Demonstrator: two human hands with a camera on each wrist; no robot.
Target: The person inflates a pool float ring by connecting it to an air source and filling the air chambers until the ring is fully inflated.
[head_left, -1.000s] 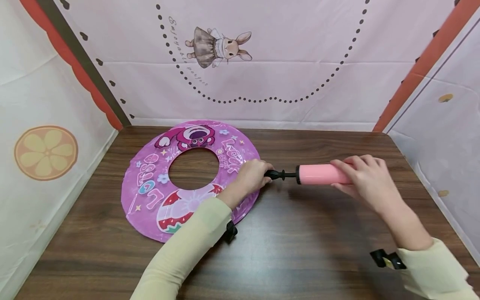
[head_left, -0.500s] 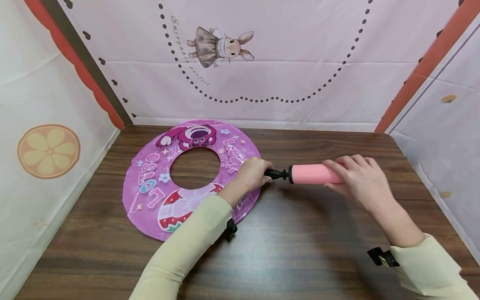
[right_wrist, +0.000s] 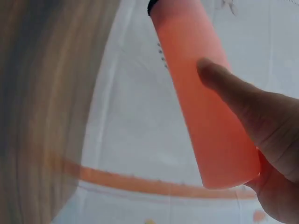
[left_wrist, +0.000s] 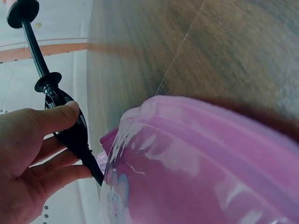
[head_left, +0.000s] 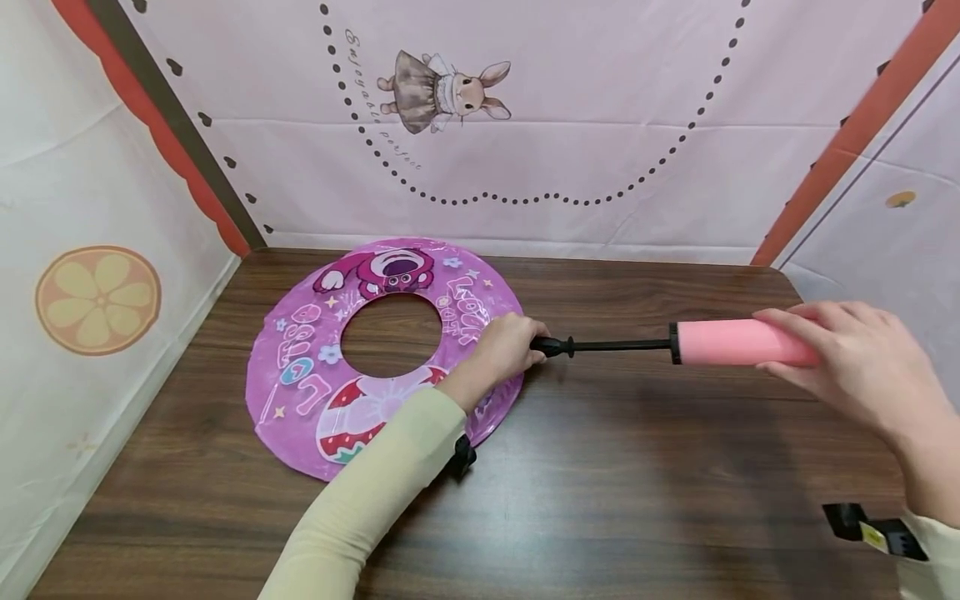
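Observation:
A hand pump with a pink barrel (head_left: 727, 342) and a black rod (head_left: 622, 345) lies sideways between my hands, its rod drawn well out. My left hand (head_left: 504, 346) grips the black nozzle end (left_wrist: 74, 133) at the right edge of a purple swim ring (head_left: 288, 417). In the left wrist view the nozzle's tip meets the ring's shiny plastic, and the exact joint is hidden. My right hand (head_left: 862, 358) holds the barrel near its far end; the right wrist view shows the thumb (right_wrist: 224, 84) laid along it. The ring looks partly filled, with printed bear, strawberry and letters.
Under everything is a dark wood-grain table (head_left: 600, 500). Printed cloth walls stand around it: a pink back wall (head_left: 585, 100) with a rabbit picture, a left wall (head_left: 45, 417) with an orange slice, and a right wall (head_left: 900, 250).
The right hand first pushed the barrel left toward the nozzle, then pulled it far right, exposing the long rod. The left hand stays gripping the nozzle end by the ring.

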